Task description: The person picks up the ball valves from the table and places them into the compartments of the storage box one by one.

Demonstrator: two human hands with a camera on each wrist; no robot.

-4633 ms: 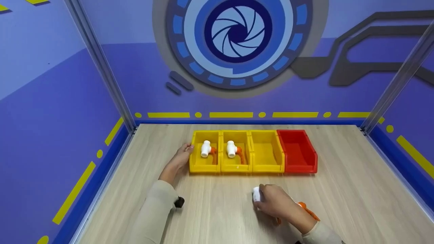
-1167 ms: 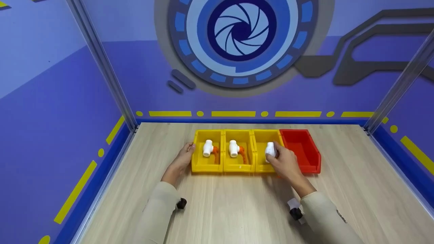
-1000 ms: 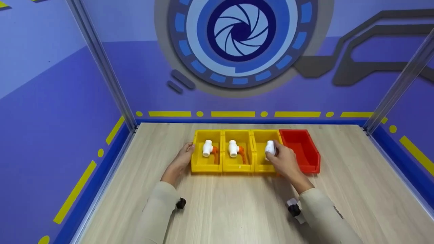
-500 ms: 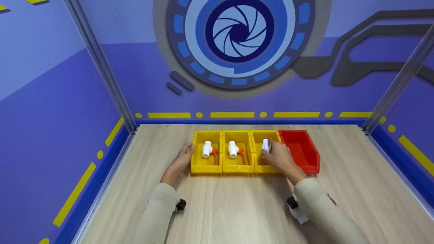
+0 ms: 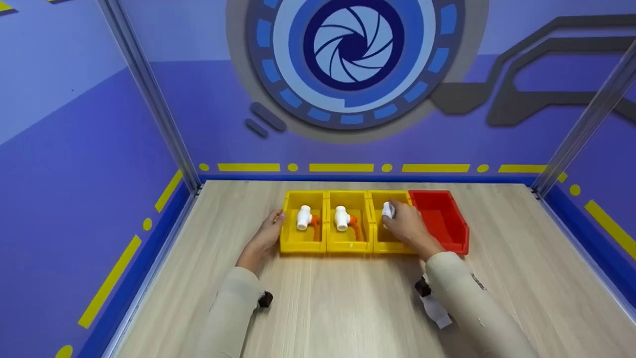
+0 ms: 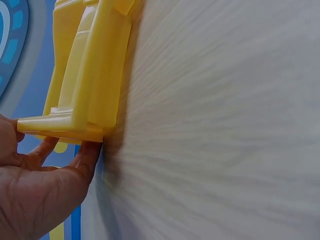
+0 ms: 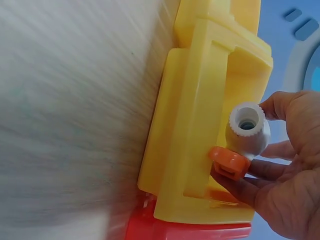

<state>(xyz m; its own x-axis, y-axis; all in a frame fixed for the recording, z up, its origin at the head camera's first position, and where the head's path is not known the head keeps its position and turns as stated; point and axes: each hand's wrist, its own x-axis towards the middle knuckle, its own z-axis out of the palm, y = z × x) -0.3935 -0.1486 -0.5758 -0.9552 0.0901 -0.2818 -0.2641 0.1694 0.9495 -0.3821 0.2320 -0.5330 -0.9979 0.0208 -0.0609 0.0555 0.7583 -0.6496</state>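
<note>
My right hand (image 5: 408,223) grips a white ball valve (image 5: 388,211) over the third yellow bin (image 5: 392,247). In the right wrist view the valve's round open end (image 7: 247,121) faces the camera, and its orange handle (image 7: 230,162) lies against my fingers. My left hand (image 5: 266,233) holds the side wall of the leftmost yellow bin (image 5: 303,247), thumb at the rim and fingers against the outside, as the left wrist view shows. One white valve (image 5: 304,218) with an orange handle lies in that bin. A matching valve (image 5: 342,218) lies in the second yellow bin (image 5: 349,247).
A red bin (image 5: 439,223) adjoins the yellow row on the right. The bins stand near the back of a wooden table (image 5: 343,308). Blue printed panels (image 5: 198,114) rise behind and at both sides, with metal posts at the corners.
My right hand has carried the valve from the table's front to the third bin, then shifted slightly left with it. My left hand has stayed at the leftmost bin.
</note>
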